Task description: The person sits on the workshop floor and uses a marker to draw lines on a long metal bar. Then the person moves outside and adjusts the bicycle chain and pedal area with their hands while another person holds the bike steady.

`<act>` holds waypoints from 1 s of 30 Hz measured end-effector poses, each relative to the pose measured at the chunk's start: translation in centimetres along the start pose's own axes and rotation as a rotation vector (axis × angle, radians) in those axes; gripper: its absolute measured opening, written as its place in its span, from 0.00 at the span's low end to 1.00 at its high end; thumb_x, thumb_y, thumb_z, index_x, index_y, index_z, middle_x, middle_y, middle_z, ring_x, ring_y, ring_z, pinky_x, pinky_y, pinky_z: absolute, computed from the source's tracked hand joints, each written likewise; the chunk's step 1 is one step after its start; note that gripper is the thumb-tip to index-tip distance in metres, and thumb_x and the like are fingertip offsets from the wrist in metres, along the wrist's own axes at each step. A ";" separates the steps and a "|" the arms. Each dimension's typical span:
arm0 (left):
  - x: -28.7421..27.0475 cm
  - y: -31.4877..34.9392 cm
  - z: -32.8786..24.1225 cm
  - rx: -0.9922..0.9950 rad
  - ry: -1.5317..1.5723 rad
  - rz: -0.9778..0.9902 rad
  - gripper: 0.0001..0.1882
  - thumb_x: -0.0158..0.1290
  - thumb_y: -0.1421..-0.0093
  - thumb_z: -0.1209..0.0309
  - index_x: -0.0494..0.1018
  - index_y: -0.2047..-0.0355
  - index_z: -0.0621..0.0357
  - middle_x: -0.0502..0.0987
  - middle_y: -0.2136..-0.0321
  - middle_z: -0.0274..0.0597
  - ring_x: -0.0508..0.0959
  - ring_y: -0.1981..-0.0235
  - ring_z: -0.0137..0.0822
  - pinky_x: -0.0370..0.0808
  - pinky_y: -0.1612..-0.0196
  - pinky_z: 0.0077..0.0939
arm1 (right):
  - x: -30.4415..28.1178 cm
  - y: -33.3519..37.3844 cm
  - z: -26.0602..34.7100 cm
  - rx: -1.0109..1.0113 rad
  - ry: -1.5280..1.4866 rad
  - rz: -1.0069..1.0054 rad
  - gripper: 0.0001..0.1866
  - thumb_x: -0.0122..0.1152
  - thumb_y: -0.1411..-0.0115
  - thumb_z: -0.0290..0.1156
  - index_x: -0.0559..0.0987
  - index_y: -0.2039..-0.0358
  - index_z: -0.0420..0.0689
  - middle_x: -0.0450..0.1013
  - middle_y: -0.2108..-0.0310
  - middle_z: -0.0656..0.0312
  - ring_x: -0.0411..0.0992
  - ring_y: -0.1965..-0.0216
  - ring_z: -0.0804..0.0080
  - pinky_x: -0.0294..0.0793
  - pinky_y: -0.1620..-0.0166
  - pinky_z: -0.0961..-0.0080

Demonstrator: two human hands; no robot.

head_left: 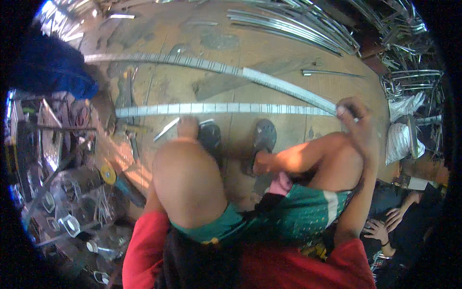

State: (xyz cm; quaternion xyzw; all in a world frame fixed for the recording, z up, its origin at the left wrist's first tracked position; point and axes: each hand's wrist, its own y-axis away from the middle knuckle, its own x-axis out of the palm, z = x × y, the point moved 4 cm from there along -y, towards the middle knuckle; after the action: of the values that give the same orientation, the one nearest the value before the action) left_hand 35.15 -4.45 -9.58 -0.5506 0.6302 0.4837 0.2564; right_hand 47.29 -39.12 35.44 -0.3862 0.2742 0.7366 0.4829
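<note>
Underneath everything, a worn, stained tan floor (163,89). Along its far right, a loose bundle of long, narrow, shiny metal lengths (284,29). At far left, a heap of dark blue cloth (53,67). Across the middle of the floor, a long, flat, silver-white far strip (288,90) with dark crosswise marks, slanting nearer toward the right. Just nearer, a straighter, similarly marked silver-white near strip (216,108), converging with the far strip at right. At right, a rounded white bundle (398,143). At near left, a dark blue power tool (126,188) with a round yellow disc. Nearer than both strips, a pair of dark grey shoes (265,135). Where both strips converge, a right hand (360,120), clamped on the right end of the far strip. Beyond the left knee, close to the near strip, a left hand (187,126), partly hidden; cannot tell whether open or gripping. Just left of it, a slim, bright metal piece (167,128).
</note>
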 end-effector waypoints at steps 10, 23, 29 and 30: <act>-23.3 2.5 -9.0 0.060 0.447 -0.302 0.21 0.55 0.39 0.62 0.72 0.50 0.63 0.79 0.61 0.57 0.78 0.55 0.53 0.73 0.49 0.44 | -1.7 3.7 5.5 -0.294 -0.087 -0.117 0.10 0.66 0.42 0.33 0.78 0.64 0.40 0.76 0.74 0.59 0.74 0.71 0.70 0.73 0.65 0.72; -43.4 13.7 -28.6 0.629 1.457 -0.468 0.21 0.47 0.30 0.59 0.65 0.46 0.65 0.76 0.54 0.46 0.75 0.55 0.33 0.75 0.53 0.30 | 0.5 -0.8 15.4 -0.212 -0.991 0.075 0.15 0.61 0.36 0.39 0.76 0.55 0.42 0.74 0.68 0.63 0.70 0.72 0.79 0.69 0.69 0.81; -39.9 10.4 -27.8 0.501 1.432 -0.433 0.23 0.49 0.32 0.58 0.65 0.47 0.66 0.75 0.52 0.49 0.75 0.53 0.38 0.74 0.49 0.35 | 1.2 -3.9 13.9 -0.285 -0.700 0.069 0.15 0.56 0.33 0.41 0.76 0.58 0.42 0.69 0.76 0.66 0.63 0.76 0.82 0.62 0.73 0.81; -39.9 10.0 -27.3 0.435 1.360 -0.433 0.25 0.49 0.32 0.58 0.64 0.46 0.68 0.75 0.51 0.52 0.76 0.51 0.40 0.73 0.47 0.37 | 1.4 -3.8 13.7 -0.249 -0.716 0.080 0.14 0.55 0.32 0.41 0.75 0.60 0.42 0.69 0.76 0.66 0.63 0.77 0.82 0.62 0.74 0.81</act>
State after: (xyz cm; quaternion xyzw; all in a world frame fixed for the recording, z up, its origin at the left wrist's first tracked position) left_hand 41.91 -11.76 38.74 -0.7771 0.6086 -0.1605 0.0026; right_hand 46.31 -26.28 41.75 -0.1490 0.0116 0.8708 0.4684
